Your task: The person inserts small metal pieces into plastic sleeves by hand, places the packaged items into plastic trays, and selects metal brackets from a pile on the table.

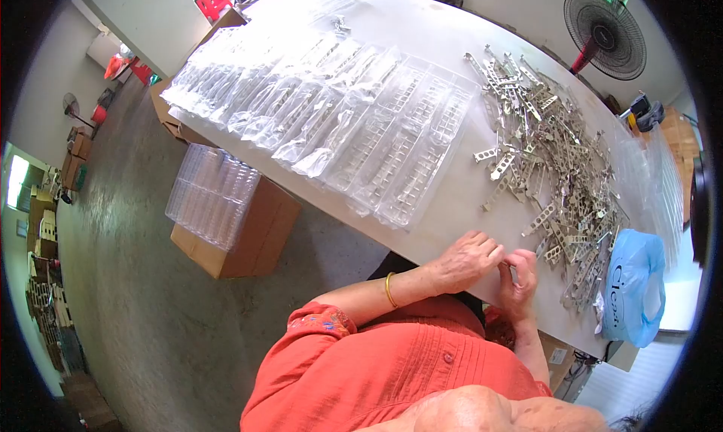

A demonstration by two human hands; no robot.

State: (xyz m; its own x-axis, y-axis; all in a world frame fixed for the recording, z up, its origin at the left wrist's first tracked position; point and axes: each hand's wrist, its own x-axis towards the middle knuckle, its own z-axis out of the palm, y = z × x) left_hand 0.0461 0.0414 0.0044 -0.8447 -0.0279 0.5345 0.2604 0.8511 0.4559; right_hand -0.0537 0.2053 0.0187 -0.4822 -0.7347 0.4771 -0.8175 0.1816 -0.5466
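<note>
My left hand (468, 262), with a gold bangle on its wrist, is over the near edge of the white table (444, 232), fingers bent and drawn together. Close against its fingertips is my right hand (520, 283), its thumb and fingers pinched. Anything held between them is too small or hidden to make out. Beyond and to the right of my hands lies a big loose pile of metal strips with holes (557, 153). To the left, clear plastic trays (407, 142) holding rows of metal parts lie side by side, several in clear bags (301, 104).
A blue plastic bag (634, 285) stands at the table's right edge, near clear plastic sheets (640, 168). Left of the table, empty clear trays (211, 195) rest on a cardboard box (256, 232). A black fan (604, 34) stands behind the far right edge.
</note>
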